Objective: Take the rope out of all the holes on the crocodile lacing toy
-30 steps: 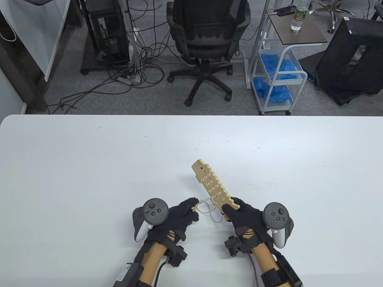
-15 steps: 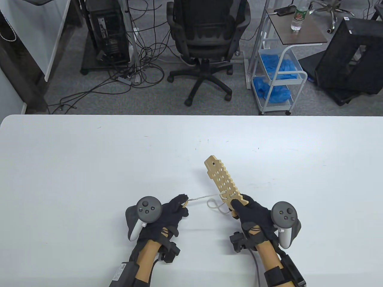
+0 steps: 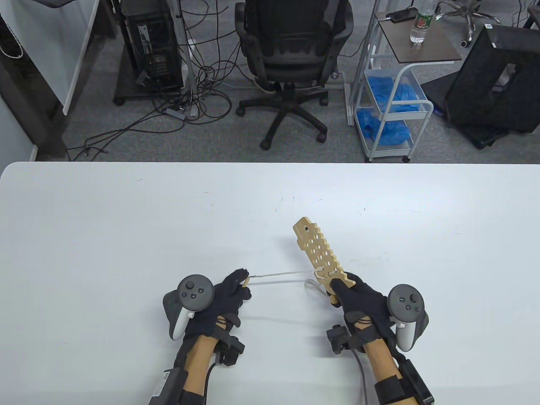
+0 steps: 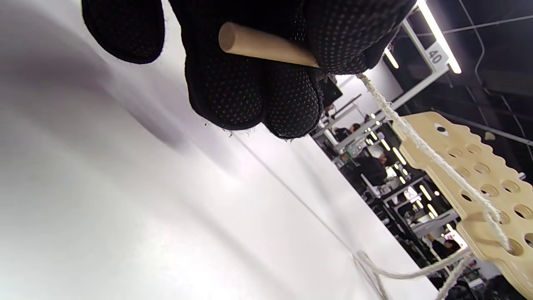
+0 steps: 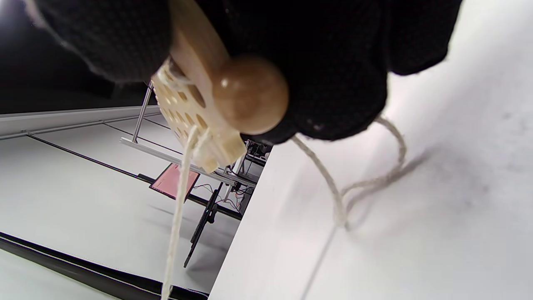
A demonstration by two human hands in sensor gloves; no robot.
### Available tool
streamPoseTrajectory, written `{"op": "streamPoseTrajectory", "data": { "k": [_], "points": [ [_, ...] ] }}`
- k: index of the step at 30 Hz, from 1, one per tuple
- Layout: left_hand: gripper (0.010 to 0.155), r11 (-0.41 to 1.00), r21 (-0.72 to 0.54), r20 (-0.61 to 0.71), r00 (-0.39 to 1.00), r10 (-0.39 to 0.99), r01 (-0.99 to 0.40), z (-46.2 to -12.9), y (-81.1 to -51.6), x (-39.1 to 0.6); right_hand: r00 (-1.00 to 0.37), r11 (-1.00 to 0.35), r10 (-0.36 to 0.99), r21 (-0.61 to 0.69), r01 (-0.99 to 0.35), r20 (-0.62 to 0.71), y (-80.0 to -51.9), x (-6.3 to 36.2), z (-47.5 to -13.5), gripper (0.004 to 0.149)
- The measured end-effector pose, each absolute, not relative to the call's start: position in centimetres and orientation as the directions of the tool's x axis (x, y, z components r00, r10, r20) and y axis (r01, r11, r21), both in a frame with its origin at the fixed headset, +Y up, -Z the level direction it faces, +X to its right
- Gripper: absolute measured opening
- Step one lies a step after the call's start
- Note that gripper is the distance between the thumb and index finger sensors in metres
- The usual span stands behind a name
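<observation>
Left hand (image 3: 223, 295) pinches wooden needle (image 4: 266, 45), rope (image 3: 280, 275) taut; right hand (image 3: 358, 301) grips crocodile board (image 3: 320, 257); slack loop (image 3: 311, 284) risks snagging at hole, jerking board loose.

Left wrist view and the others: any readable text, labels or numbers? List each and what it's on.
"40": a white sign on the overhead frame in the background of the left wrist view.
Label on the bottle on the side cart: too small to read.
Sticker on the left forearm strap: too small to read.
Crocodile lacing toy, rope, gloves: no text visible.
</observation>
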State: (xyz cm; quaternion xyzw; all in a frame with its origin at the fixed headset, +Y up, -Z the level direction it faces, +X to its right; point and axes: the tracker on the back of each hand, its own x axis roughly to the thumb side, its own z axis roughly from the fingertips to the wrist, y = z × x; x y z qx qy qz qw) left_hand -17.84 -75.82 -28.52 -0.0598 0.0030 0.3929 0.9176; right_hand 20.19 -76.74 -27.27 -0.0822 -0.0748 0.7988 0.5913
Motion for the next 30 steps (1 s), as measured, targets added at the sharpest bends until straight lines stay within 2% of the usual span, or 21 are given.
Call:
{"op": "streamPoseTrajectory", "data": {
  "k": [6, 12, 24, 30],
  "points": [
    [0.057, 0.676, -0.076, -0.081, 0.68, 0.729, -0.733, -28.6, -75.9, -18.7, -0.267, -0.272, 0.962, -0.242, -0.931, -0.057, -76.7, 20.7, -27.3, 0.048],
    [0.057, 0.665, -0.056, -0.091, 0.667, 0.74, -0.745, -28.6, -75.9, -19.2, -0.175, -0.192, 0.981, -0.284, -0.94, -0.086, -77.1, 21.5, -27.2, 0.048],
    [0.059, 0.616, -0.016, -0.122, 0.613, 0.781, -0.788, -28.6, -76.0, -20.4, -0.077, -0.117, 0.989, -0.351, -0.929, -0.125, -77.3, 23.0, -27.1, 0.048],
    [0.067, 0.584, 0.006, -0.137, 0.577, 0.805, -0.812, -28.7, -76.0, -21.1, -0.001, -0.058, 0.989, -0.39, -0.919, -0.146, -77.6, 23.8, -27.0, 0.048]
  ]
}}
